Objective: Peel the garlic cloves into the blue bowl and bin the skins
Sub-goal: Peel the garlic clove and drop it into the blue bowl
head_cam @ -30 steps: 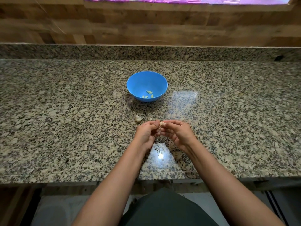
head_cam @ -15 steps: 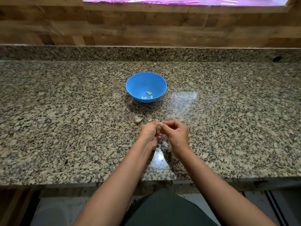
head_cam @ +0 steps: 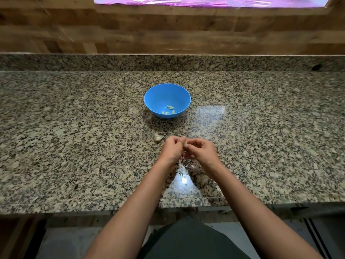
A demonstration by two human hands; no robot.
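Light was moderate, even, warm in cast. At top edge, bright strip (head_cam: 205, 0) was blown out, magenta-tinted. Polished granite countertop (head_cam: 74, 146) carried two glare patches: pale rectangle right of blue bowl (head_cam: 158, 94), small hot spot between forearms near front edge. Bowl threw soft shadow toward camera. Area under counter was dim, murky. Wide-angle bowing curved counter edges, stretched forearms at bottom. Left hand (head_cam: 170, 149) and right hand (head_cam: 202, 151) were fairly sharp; garlic clove (head_cam: 185, 144) between them was too small for detail.

1. No writing, label, brand mark or number can be read on the blue bowl (head_cam: 158, 98).
2. The granite counter (head_cam: 74, 146) around the bowl and the wooden wall (head_cam: 168, 34) behind it carry none either.
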